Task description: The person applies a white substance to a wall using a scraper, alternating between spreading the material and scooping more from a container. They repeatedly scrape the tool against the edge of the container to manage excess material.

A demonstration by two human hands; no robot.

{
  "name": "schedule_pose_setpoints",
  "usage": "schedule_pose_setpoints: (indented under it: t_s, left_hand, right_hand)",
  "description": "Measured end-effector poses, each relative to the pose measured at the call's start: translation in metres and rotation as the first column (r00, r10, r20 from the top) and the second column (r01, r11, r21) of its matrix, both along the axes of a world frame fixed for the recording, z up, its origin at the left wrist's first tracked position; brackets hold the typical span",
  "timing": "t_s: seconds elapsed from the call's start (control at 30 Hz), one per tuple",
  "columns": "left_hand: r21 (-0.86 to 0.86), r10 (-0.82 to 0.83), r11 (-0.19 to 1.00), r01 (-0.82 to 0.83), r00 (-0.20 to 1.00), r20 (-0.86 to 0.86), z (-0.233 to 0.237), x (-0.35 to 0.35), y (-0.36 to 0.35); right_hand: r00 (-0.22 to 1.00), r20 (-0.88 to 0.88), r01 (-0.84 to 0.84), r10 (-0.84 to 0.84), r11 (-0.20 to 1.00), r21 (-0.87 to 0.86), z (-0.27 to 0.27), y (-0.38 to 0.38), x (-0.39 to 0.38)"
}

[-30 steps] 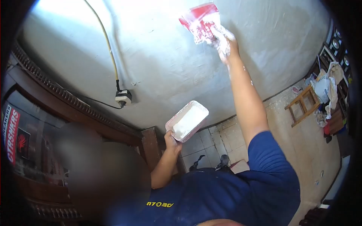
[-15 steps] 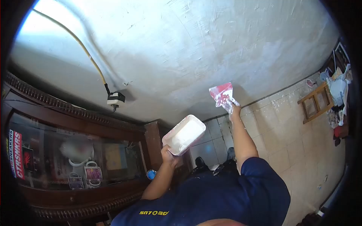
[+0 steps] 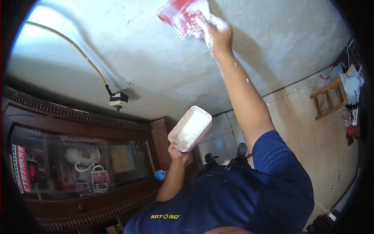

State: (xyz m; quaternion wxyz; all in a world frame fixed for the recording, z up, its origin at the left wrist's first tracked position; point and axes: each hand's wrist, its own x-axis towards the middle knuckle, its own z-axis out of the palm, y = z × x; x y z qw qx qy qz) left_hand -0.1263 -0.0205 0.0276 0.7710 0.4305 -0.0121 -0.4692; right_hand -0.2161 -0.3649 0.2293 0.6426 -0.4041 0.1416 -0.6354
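Note:
My left hand (image 3: 178, 153) grips the lower left end of a rectangular tray (image 3: 191, 128) that holds white paste. Raised high on the right arm, my right hand (image 3: 219, 37) is closed on a red scraper (image 3: 183, 15) smeared with white paste. The scraper's blade lies at or close to the pale wall (image 3: 156, 66); whether it touches cannot be made out. White paste coats the fingers of my right hand, and spots of it dot the forearm.
A dark wooden cabinet (image 3: 78, 130) with glass and mugs stands at the left. A socket block (image 3: 119, 100) hangs on a yellow cable beside the wall. At the right, a wooden frame (image 3: 329, 98) stands on the tiled floor (image 3: 292, 117) near piled cloths (image 3: 351, 87).
My right hand has moved up and left along the wall with the scraper. The tray in my left hand has tilted slightly and stays in nearly the same place.

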Motion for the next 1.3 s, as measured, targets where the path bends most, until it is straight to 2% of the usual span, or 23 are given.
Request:
schedule_pose_setpoints:
  t_s: [0.07, 0.1, 0.13, 0.17, 0.2, 0.27, 0.33, 0.4, 0.47, 0.53, 0.6, 0.67, 0.7, 0.73, 0.8, 0.87, 0.93, 1.0, 1.1, 1.13, 1.2, 1.23, 1.3]
  left_hand:
    - [0.007, 0.003, 1.000, -0.003, 1.000, -0.002, 0.003, -0.001, 0.000]
    - [-0.001, 0.007, 1.000, -0.007, 1.000, -0.001, 0.003, -0.002, 0.000]
    - [0.003, 0.012, 1.000, -0.012, 1.000, 0.001, 0.001, -0.001, -0.001]
    - [-0.003, -0.016, 1.000, 0.016, 1.000, -0.011, -0.001, 0.002, -0.001]
    - [-0.005, -0.043, 0.999, 0.043, 0.999, -0.023, -0.002, 0.004, -0.001]
    - [0.034, -0.036, 0.999, 0.037, 0.999, -0.033, -0.007, 0.008, -0.002]
    - [0.104, -0.002, 0.995, 0.004, 1.000, -0.026, -0.020, 0.015, 0.000]
    - [0.075, -0.036, 0.996, 0.039, 0.999, -0.030, -0.027, 0.018, 0.000]
    - [0.104, -0.006, 0.995, 0.007, 1.000, -0.005, -0.034, 0.020, -0.006]
    - [0.092, -0.021, 0.996, 0.020, 1.000, 0.001, -0.026, 0.016, -0.013]
    - [0.053, -0.026, 0.998, 0.028, 0.999, -0.035, -0.021, 0.015, -0.018]
    - [0.037, -0.050, 0.998, 0.052, 0.998, -0.038, -0.019, 0.015, -0.018]
    - [0.040, -0.044, 0.998, 0.046, 0.998, -0.034, -0.020, 0.015, -0.019]
    - [0.044, -0.038, 0.998, 0.039, 0.999, -0.030, -0.020, 0.015, -0.018]
    - [0.031, -0.043, 0.999, 0.042, 0.999, 0.009, -0.022, 0.018, -0.016]
    - [0.036, -0.050, 0.998, 0.050, 0.999, 0.001, -0.023, 0.021, -0.012]
    - [0.027, -0.055, 0.998, 0.055, 0.998, 0.016, -0.032, 0.029, -0.007]
    - [0.000, -0.067, 0.998, 0.067, 0.997, 0.028, -0.033, 0.036, -0.006]
    - [-0.024, -0.084, 0.996, 0.084, 0.996, 0.018, -0.028, 0.037, -0.008]
    - [-0.029, -0.109, 0.993, 0.110, 0.993, 0.035, -0.026, 0.038, -0.011]
    - [-0.081, -0.143, 0.986, 0.147, 0.988, 0.052, -0.017, 0.033, -0.024]
    - [-0.087, -0.173, 0.981, 0.176, 0.984, 0.038, -0.006, 0.028, -0.031]
    - [-0.099, -0.207, 0.973, 0.209, 0.978, 0.033, 0.015, 0.018, -0.045]
  right_hand:
    - [0.987, -0.155, -0.001, 0.033, 0.980, 0.200, -0.101, -0.006, -0.004]
    - [1.000, 0.008, -0.025, 0.024, 0.964, 0.264, -0.159, -0.003, -0.006]
    - [0.999, 0.032, -0.003, -0.007, 0.951, 0.310, -0.222, -0.003, -0.010]
    - [0.994, -0.097, -0.010, 0.059, 0.895, 0.447, -0.268, 0.006, -0.023]
    - [0.982, -0.185, 0.042, 0.047, 0.892, 0.450, -0.326, 0.009, -0.029]
    - [0.994, -0.051, -0.044, 0.101, 0.764, 0.644, -0.364, 0.038, -0.052]
    - [0.990, -0.097, -0.011, 0.104, 0.735, 0.678, -0.381, 0.054, -0.063]
    - [0.994, -0.022, -0.065, 0.109, 0.734, 0.676, -0.332, 0.066, -0.068]
    - [0.994, -0.040, -0.061, 0.097, 0.848, 0.526, -0.274, 0.066, -0.053]
    - [0.992, 0.059, -0.130, 0.116, 0.923, 0.362, -0.205, 0.062, -0.029]
    - [0.996, -0.065, -0.050, 0.064, 0.978, 0.201, -0.168, 0.050, -0.001]
    - [0.979, -0.164, -0.091, 0.119, 0.982, 0.168, -0.145, 0.044, 0.013]
    - [0.982, -0.132, -0.099, 0.134, 0.965, 0.241, -0.153, 0.039, 0.020]
    - [0.959, -0.284, 0.058, -0.011, 0.986, 0.155, -0.167, 0.035, 0.024]
    - [0.968, -0.233, 0.155, -0.095, 0.954, 0.256, -0.234, 0.033, 0.028]
    - [0.993, -0.109, 0.012, 0.036, 0.909, 0.416, -0.327, 0.045, 0.014]
    - [0.990, -0.120, 0.018, 0.071, 0.789, 0.614, -0.364, 0.084, -0.019]
    - [0.996, -0.054, -0.007, 0.067, 0.690, 0.724, -0.349, 0.117, -0.056]
    - [0.994, -0.090, 0.011, 0.069, 0.730, 0.683, -0.283, 0.142, -0.097]
    - [0.979, -0.196, 0.070, 0.063, 0.793, 0.606, -0.237, 0.148, -0.102]
    - [0.850, -0.526, 0.105, -0.016, 0.985, 0.140, -0.194, 0.148, -0.115]
    - [0.683, -0.730, 0.037, -0.038, 0.999, -0.018, -0.151, 0.152, -0.121]
    - [0.560, -0.800, -0.147, -0.215, 0.925, -0.351, -0.075, 0.160, -0.123]
